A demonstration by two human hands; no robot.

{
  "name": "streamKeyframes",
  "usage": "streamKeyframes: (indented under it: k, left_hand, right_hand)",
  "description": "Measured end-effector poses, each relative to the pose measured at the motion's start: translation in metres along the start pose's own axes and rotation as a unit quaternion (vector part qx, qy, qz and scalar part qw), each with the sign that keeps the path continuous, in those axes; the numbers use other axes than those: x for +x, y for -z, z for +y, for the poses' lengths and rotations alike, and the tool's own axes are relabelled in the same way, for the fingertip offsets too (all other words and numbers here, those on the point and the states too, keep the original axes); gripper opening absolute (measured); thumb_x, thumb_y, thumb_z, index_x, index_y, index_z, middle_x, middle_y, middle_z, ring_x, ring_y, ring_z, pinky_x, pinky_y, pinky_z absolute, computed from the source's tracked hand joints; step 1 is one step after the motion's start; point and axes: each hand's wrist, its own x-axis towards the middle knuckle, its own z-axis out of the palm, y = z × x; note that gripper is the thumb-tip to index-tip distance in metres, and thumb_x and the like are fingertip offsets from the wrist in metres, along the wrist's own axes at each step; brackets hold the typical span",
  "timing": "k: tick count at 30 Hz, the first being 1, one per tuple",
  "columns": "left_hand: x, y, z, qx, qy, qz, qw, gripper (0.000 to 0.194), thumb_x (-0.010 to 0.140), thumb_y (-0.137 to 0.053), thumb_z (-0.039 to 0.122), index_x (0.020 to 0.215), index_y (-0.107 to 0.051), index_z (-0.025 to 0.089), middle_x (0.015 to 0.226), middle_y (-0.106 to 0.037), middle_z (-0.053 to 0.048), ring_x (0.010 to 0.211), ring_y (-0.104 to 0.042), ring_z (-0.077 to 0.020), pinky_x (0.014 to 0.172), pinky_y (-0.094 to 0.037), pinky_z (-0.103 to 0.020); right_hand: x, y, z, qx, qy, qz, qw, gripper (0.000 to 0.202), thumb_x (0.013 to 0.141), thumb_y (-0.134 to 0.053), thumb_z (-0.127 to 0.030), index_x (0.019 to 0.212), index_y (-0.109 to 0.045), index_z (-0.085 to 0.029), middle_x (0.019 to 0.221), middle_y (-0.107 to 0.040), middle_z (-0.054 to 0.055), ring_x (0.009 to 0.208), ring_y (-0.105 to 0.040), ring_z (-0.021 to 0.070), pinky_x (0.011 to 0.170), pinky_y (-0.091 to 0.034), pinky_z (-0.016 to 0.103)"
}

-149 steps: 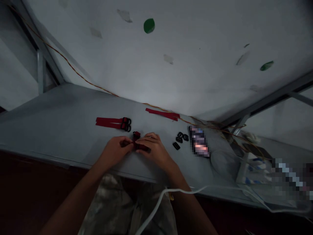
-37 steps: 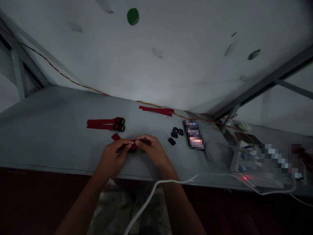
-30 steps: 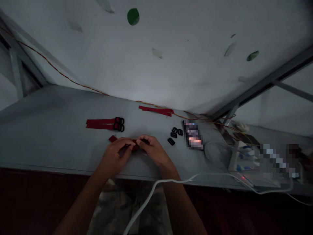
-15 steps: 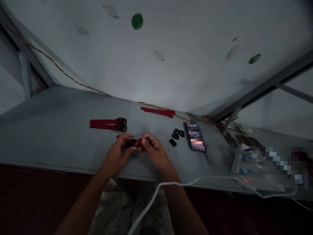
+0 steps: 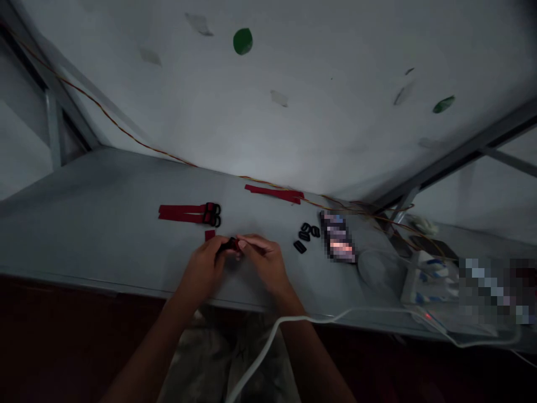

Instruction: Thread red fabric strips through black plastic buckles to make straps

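Observation:
Near the front edge of the grey table, my left hand (image 5: 208,260) is closed on a black buckle (image 5: 229,244) with a red strap (image 5: 210,235), whose end sticks out above the knuckles. My right hand (image 5: 264,257) pinches the red strap at the buckle's right side. Fingers hide much of the buckle. Beyond my left hand lie red straps fitted with black buckles (image 5: 212,214). Loose red straps (image 5: 274,193) rest near the wall. Several loose black buckles (image 5: 305,236) lie right of my right hand.
A phone with a blurred screen (image 5: 339,238) lies right of the loose buckles. A white cable (image 5: 293,319) crosses over my right forearm. A white box (image 5: 432,280) stands at the right. Thin twisted wires (image 5: 142,144) run along the wall.
My hands have drawn closer together around the buckle. The strap's end now shows more clearly above my left hand. The whole view has shifted slightly.

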Motion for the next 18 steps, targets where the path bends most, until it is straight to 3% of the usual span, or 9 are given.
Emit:
streamKeyframes:
  k: [3,6,13,18]
  left_hand:
    - [0.0003,-0.0021,-0.0011,0.037,-0.012,0.011,0.999,0.017,0.093,-0.047,0.019,0.101,-0.062,0.019,0.094,-0.074,-0.007,0.083,-0.071,-0.0205,0.073,-0.055,-0.030]
    - [-0.0006,-0.0029,-0.0012,0.066,-0.042,0.030,0.996,0.019,0.093,-0.045,0.016,0.102,-0.061,0.019,0.097,-0.074,-0.007,0.087,-0.071,-0.0211,0.074,-0.055,-0.030]
    - [-0.0076,-0.0019,-0.0031,0.078,-0.074,0.065,0.992,0.017,0.095,-0.053,0.019,0.109,-0.063,0.020,0.099,-0.076,-0.006,0.091,-0.071,-0.0200,0.085,-0.055,-0.031]
    - [-0.0073,0.0013,-0.0044,0.027,-0.077,0.035,0.996,0.024,0.092,-0.055,0.014,0.114,-0.064,0.021,0.105,-0.076,-0.004,0.097,-0.071,-0.0176,0.089,-0.055,-0.029]
  right_hand:
    - [-0.0022,-0.0008,-0.0001,-0.066,0.034,0.008,0.997,0.025,0.077,-0.079,-0.034,0.101,-0.080,-0.026,0.100,-0.068,0.006,0.084,-0.066,0.0148,0.074,-0.057,0.028]
    - [-0.0023,-0.0011,-0.0015,-0.092,0.046,0.012,0.995,0.022,0.077,-0.080,-0.031,0.099,-0.080,-0.028,0.100,-0.071,0.005,0.091,-0.067,0.0158,0.080,-0.056,0.028]
    - [0.0022,0.0028,-0.0010,-0.009,-0.007,0.013,1.000,0.012,0.068,-0.085,-0.027,0.078,-0.080,-0.022,0.085,-0.076,0.004,0.078,-0.068,0.0151,0.076,-0.054,0.028]
    - [0.0025,0.0057,-0.0035,0.031,-0.063,-0.002,0.998,0.014,0.066,-0.086,-0.028,0.066,-0.075,-0.019,0.071,-0.072,0.002,0.066,-0.063,0.0122,0.067,-0.050,0.025]
